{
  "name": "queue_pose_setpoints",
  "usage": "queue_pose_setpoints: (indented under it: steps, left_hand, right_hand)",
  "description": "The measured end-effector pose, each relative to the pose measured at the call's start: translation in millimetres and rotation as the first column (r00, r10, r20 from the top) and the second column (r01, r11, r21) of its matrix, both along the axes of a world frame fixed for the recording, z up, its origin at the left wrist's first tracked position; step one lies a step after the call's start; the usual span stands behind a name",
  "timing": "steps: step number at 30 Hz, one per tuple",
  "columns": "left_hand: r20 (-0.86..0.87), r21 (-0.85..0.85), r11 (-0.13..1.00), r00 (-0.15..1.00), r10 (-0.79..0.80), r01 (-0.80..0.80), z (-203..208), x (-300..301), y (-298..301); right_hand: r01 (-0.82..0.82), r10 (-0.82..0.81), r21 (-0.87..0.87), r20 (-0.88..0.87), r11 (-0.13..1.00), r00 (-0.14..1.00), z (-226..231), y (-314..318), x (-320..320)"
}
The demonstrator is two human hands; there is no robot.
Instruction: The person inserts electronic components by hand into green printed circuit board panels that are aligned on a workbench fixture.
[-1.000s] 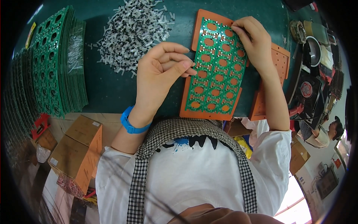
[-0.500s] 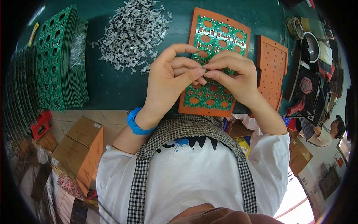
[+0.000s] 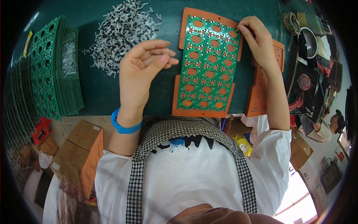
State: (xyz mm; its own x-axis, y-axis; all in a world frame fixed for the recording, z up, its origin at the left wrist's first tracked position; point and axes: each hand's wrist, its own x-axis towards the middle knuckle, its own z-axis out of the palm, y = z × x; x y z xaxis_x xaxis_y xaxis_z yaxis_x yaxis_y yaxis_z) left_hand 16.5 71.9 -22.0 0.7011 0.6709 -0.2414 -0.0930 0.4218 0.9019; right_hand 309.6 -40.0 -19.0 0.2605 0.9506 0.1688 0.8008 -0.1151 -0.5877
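Observation:
A green circuit board panel (image 3: 199, 61) with rows of oval cutouts lies on an orange fixture plate (image 3: 188, 11). At the panel's far right corner, my right hand (image 3: 257, 39) pinches thumb and forefinger together. Whatever sits between those fingertips is too small to make out. To the left of the panel my left hand (image 3: 143, 65) hovers over the table, fingers loosely bent and the forefinger apart from the thumb. No object shows in it. Beyond that hand lies a pile of small clear-and-black parts (image 3: 119, 37). Small white and black components sit along the panel's far part.
Stacked green circuit boards (image 3: 46, 67) stand at the left of the green table (image 3: 100, 97). Another orange plate (image 3: 257, 95) lies partly under my right forearm. A metal bowl (image 3: 308, 43) and tools crowd the right. Cardboard boxes (image 3: 76, 149) stand below left; another person (image 3: 320, 128) is far right.
My hands, together over the panel before, have parted. The right moved to the panel's far right corner; the left drew back leftward. The orange plate at right appears shifted, its near end turned leftward.

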Motion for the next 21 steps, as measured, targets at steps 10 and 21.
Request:
queue_pose_setpoints:
  steps: [10, 21]
  left_hand:
    - [0.015, 0.017, 1.0, 1.0, 0.022, -0.022, 1, 1, 0]
    - [0.022, -0.057, 0.996, 0.998, -0.065, 0.066, 7, -5, -8]
  right_hand:
    - [-0.032, 0.028, 0.056, 0.067, 0.998, 0.997, -8, 3, -3]
    - [-0.149, 0.145, 0.035, 0.109, 0.988, 0.983, -4, 9, 8]
